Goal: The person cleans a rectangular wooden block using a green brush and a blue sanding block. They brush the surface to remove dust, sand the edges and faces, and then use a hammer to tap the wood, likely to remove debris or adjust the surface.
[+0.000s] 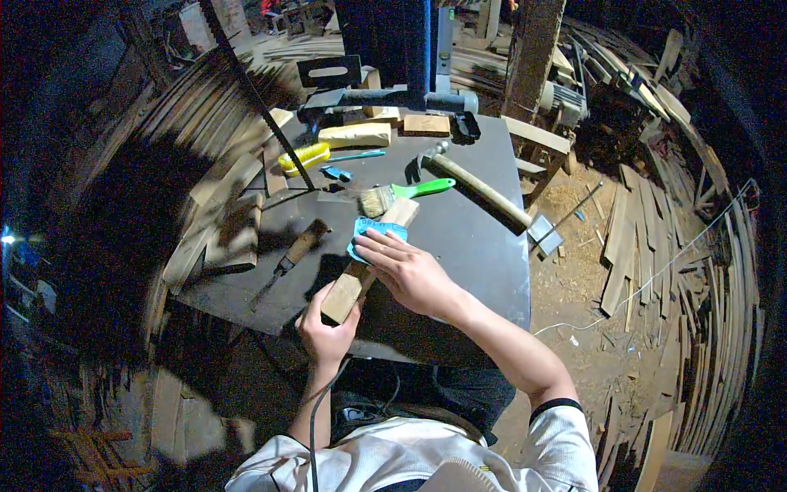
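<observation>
A short wooden block (342, 297) lies slantwise over the dark tabletop (473, 246), its near end gripped by my left hand (329, 329). My right hand (409, 270) is flat, fingers extended, pressing a piece of blue sandpaper (376, 234) on the block's upper face. Just beyond the block's far end is a paintbrush with a green handle (430, 186). To the left lies a wooden-handled chisel (295, 255); a claw hammer (482, 187) rests to the right.
A yellow brush (304, 158), a blue-green pencil-like stick (356, 156) and wood blocks (355, 135) are farther back. A saw blade (258, 98) rises at the left. Wooden pieces (230, 234) line the left edge. Boards (621, 246) and sawdust cover the floor at right.
</observation>
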`<state>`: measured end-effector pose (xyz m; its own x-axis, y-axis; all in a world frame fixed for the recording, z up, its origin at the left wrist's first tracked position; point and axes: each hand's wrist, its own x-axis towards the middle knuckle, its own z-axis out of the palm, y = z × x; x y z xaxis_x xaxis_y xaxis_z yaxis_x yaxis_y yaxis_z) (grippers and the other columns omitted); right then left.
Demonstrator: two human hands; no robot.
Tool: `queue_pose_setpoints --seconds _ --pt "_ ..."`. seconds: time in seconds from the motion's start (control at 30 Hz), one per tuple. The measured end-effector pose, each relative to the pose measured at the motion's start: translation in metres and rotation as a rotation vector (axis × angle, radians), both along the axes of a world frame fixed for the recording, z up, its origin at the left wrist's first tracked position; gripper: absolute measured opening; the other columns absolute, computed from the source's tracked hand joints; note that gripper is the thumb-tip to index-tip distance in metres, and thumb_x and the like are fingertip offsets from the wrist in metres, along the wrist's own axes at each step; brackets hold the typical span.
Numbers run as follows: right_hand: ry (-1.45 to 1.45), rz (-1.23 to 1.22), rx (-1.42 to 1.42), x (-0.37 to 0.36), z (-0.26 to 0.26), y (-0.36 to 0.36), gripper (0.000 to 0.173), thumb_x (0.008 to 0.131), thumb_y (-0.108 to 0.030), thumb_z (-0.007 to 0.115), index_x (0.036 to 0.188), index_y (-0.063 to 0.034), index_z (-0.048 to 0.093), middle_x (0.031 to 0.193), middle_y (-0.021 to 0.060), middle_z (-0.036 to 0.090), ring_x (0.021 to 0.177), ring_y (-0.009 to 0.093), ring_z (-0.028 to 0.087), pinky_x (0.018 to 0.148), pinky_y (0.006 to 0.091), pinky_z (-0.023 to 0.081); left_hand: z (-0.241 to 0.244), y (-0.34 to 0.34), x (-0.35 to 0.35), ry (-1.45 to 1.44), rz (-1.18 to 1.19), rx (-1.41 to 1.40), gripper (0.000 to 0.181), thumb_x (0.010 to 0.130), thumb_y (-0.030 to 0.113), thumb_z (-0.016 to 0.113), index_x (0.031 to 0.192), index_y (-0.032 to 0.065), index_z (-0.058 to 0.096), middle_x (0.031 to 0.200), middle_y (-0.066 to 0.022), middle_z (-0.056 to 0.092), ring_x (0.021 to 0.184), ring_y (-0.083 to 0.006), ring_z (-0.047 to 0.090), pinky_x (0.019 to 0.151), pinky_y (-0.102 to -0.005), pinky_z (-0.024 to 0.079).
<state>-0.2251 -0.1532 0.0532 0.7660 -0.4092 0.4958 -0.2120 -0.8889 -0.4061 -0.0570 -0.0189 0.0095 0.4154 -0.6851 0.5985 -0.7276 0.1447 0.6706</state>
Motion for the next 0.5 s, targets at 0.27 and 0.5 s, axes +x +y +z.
queue_pose_setpoints --seconds 0.27,0.5 --pt "0.033 0.062 -0.144 0.01 -0.016 0.025 0.045 0.094 -0.011 0.062 0.137 0.0031 0.058 0.148 0.0182 0.055 0.142 0.031 0.048 0.118 0.0432 0.04 -0.014 -0.001 0.003 0.003 0.03 0.001 0.043 0.071 0.016 0.088 0.109 0.0042 0.07 0.097 -0.018 0.075 0.086 -0.0364 0.075 0.075 -0.0424 0.06" --pt "-0.009 -0.159 0.003 -0.006 -0.007 -0.022 0.064 0.079 0.002 0.057 0.142 -0.0037 0.054 0.151 0.0146 0.053 0.144 0.029 0.046 0.119 0.043 0.039 0.0 -0.004 -0.007 -0.058 0.029 -0.006 0.048 0.07 0.025 0.093 0.108 0.0038 0.071 0.093 -0.018 0.075 0.082 -0.0354 0.075 0.073 -0.0417 0.059"
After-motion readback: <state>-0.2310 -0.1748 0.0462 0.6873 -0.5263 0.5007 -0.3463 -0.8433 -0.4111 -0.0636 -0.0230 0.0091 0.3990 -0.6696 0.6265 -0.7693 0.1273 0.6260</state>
